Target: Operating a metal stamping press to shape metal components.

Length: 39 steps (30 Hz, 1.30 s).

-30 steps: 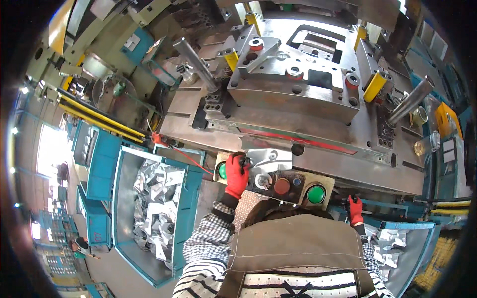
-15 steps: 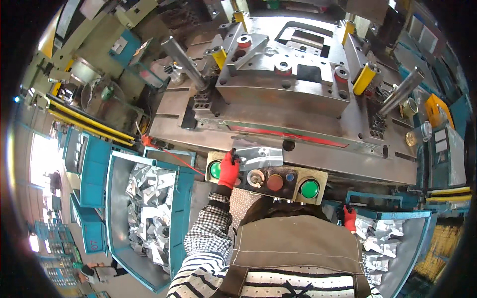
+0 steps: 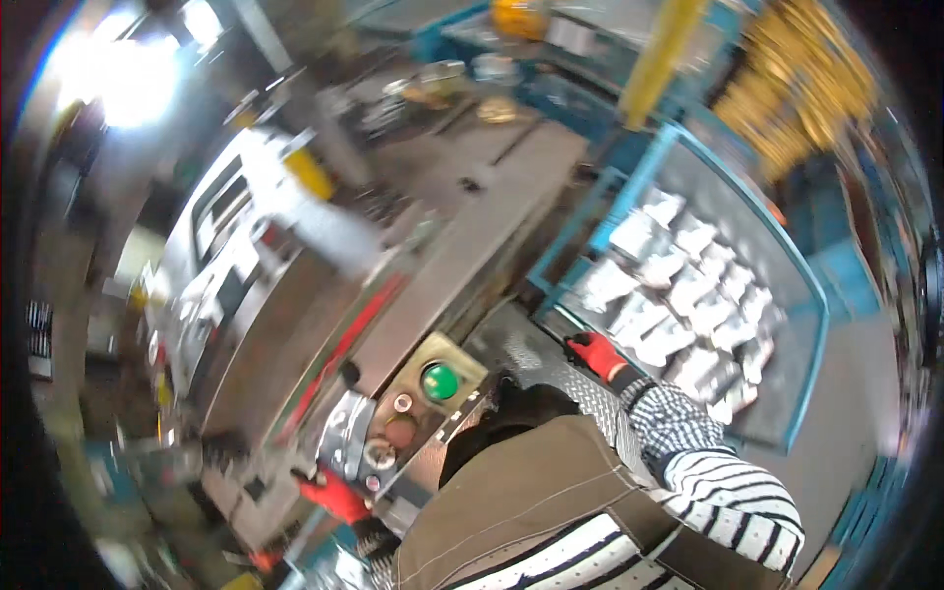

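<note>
My left hand point(image 3: 339, 497), in a red glove with dark fingertips, is at the lower end of a bent, silvery sheet-metal part point(image 3: 344, 433). Its fingers appear closed on that end, though blur softens the contact. The part lies alongside the control box point(image 3: 462, 366), which has a green push button point(image 3: 440, 382) at its far end. My right hand point(image 3: 595, 356), also red-gloved, hovers by the near corner of a blue bin point(image 3: 811, 393). Its fingers are apart and nothing shows between them. Several shiny metal pieces point(image 3: 678, 305) are piled in that bin.
To the left stands the large press die point(image 3: 285, 324) on its steel bed point(image 3: 492, 211), with a yellow post point(image 3: 310, 172). Another yellow post point(image 3: 664, 59) rises behind the bin. Yellow material point(image 3: 796, 79) is stacked at the far right. Patterned metal flooring point(image 3: 531, 344) shows between box and bin.
The view has swung right, toward the right-hand bin. My right hand has come out in front of that bin. My left hand stays by the metal part, now hiding the box's near button.
</note>
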Available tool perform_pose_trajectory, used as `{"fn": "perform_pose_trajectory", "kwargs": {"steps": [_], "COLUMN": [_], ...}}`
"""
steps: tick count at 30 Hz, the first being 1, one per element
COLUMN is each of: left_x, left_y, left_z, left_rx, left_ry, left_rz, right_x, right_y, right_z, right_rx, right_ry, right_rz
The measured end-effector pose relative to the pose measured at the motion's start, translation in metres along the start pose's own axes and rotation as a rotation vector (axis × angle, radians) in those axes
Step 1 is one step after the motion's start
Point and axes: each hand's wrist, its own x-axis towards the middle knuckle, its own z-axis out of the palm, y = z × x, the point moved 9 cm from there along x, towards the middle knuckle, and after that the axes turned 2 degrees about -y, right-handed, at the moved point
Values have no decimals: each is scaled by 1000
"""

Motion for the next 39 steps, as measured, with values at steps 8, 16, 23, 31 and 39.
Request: {"fn": "perform_pose_trajectory", "kwargs": {"steps": [8,16,23,31,39], "left_x": [-107,-248,-323,-367,-452], "left_y": [161,136,160,132,152], "left_z": [135,221,204,215,232], "left_rx": [-307,-149,-125,-26,132], "left_ry": [-1050,-1607,-1797,-1884,-1837], "left_rz": [501,906,1141,1251,1149], "right_x": [-177,-380,-504,-500,-509], "right_y": [191,248,341,306,383], "right_z": [-14,72,157,109,33], "right_rx": [-323,525,-48,16,503], "right_ry": [196,509,620,559,913], "right_rz": [222,685,695,904,671]}}
